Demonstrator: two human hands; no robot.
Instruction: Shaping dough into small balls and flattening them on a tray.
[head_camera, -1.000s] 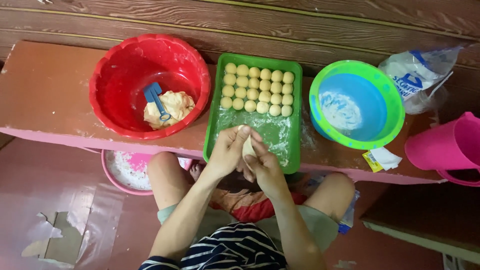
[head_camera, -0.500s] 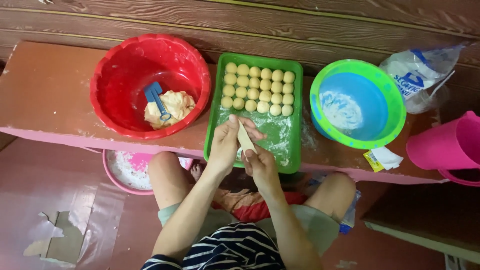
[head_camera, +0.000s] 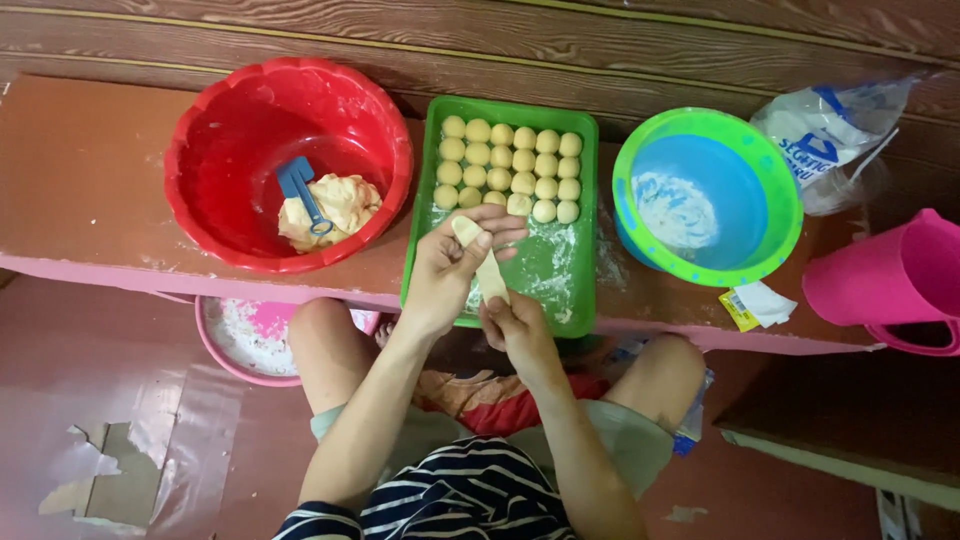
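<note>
Two hands share one pale rolled strip of dough (head_camera: 480, 258) over the green rectangular plastic tray (head_camera: 580, 225): since a second ago it has stretched from lump to stick (shaping underway). Left hand (head_camera: 455, 270) pinches its top, right hand (head_camera: 517, 330) grips its base. Left of tray, red round plastic basin (head_camera: 230, 120); right, blue-and-green bowl (head_camera: 775, 190). Nothing blocks.

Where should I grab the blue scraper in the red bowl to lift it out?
Probably by the wide blue blade end of the blue scraper, reaching down from above. That end lies bare toward the middle of the red bowl, while the other end rests against the sticky lump of dough.
</note>
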